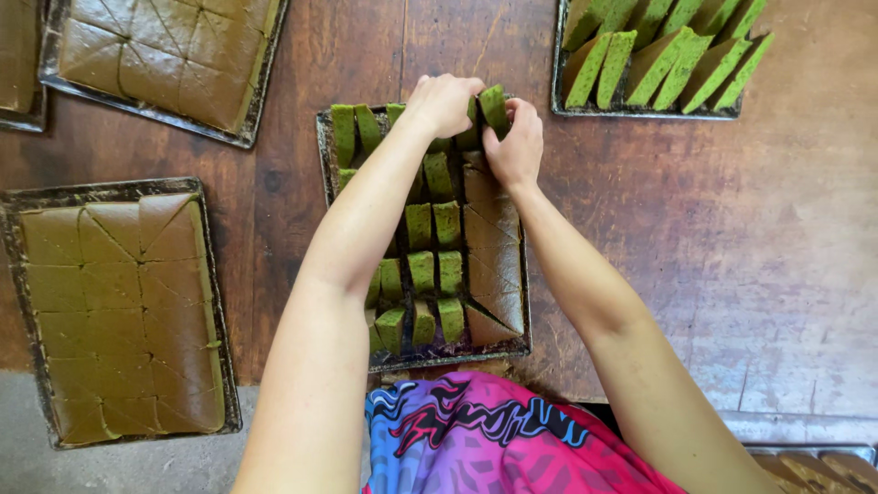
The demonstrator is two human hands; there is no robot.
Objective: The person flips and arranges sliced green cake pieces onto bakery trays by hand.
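Brown wood makes up the big table (713,238), and it looks old and scratched. Four dark metal trays sit on it.

The tray on the left (13,274) holds a flat brown cake (119,311) that is cut into squares and triangles but not pulled apart. Another tray at the top left (247,135) holds a brown cake (165,55) cut the same way. The tray at the top right (558,101) is full of green pieces (663,55) that stand on their sides in rows.

The middle tray (322,155) is right in front of the person. On its left part, small green pieces (422,270) stand on their sides in rows. On its right part, brown triangles (494,265) lie flat.

The person's shirt (485,439) is pink, blue and purple, at the bottom of the picture.

Both arms reach to the far end of the middle tray. The left hand (444,102) is curled with its fingers bent down on a green piece (494,108). The right hand (517,142) touches the same piece from the other side, fingers closed on it. The piece is between the two hands, at the top edge of the middle tray, tilted up a little.
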